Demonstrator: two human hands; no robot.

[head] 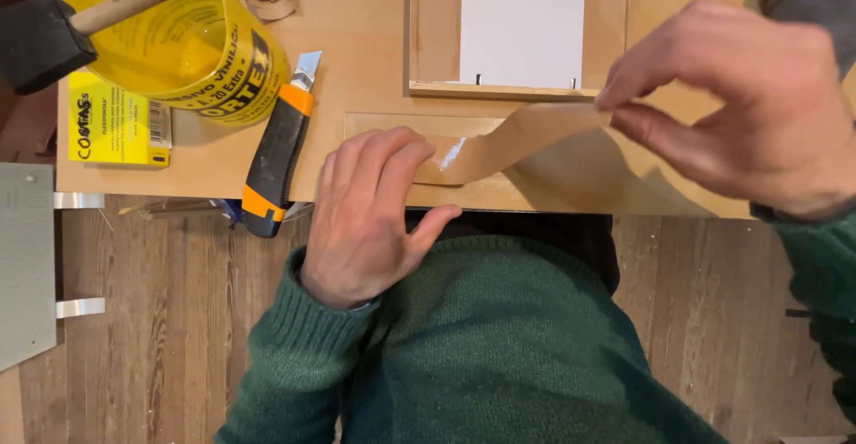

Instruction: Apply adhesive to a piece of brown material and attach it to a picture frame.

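A thin tan veneer strip [522, 139] curls up off a pale wooden board [374, 43]. My left hand [370, 217] lies flat with its fingertips pressing the strip's left end down onto the board, where a glossy wet patch shows. My right hand [744, 105] is raised to the right and pinches the strip's other end between thumb and fingers, holding it lifted above the board. Both arms wear green knitted sleeves.
An orange and black utility knife [278, 154] with its blade out lies left of my left hand. Farther left stand a yellow tub [192, 47], a black foam brush [53, 34] and a yellow box [116, 127]. A framed white panel [522, 25] sits at the back. Wooden floor lies below.
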